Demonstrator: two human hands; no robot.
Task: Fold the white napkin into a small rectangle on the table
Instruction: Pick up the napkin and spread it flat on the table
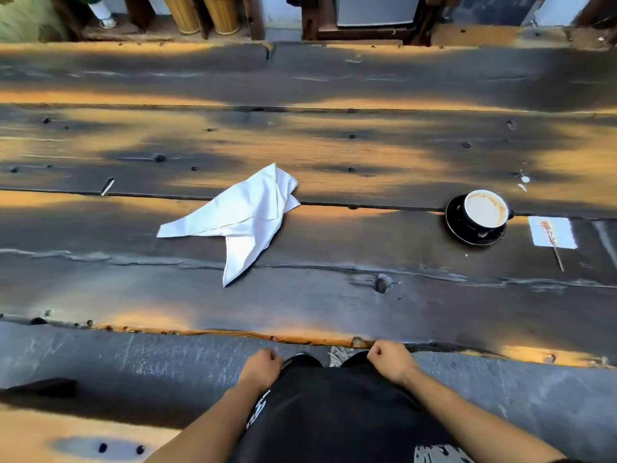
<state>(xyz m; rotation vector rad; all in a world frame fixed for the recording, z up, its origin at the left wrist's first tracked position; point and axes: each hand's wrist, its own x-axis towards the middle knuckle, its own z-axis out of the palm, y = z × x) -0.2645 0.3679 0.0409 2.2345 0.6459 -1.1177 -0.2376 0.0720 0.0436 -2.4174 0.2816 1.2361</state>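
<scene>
Left hand (pixel 262 365) and right hand (pixel 389 359) both curled into loose fists, holding nothing, hanging at 6 o'clock just below the near edge of the table (pixel 334 295), over dark clothing. White napkin (pixel 240 218) lies crumpled and loosely folded at 12 o'clock from the hands, mid-table, well apart from them. Black cup (pixel 484 210) on black saucer (pixel 467 233) at 2 o'clock, small paper (pixel 552 232) just beyond it.
</scene>
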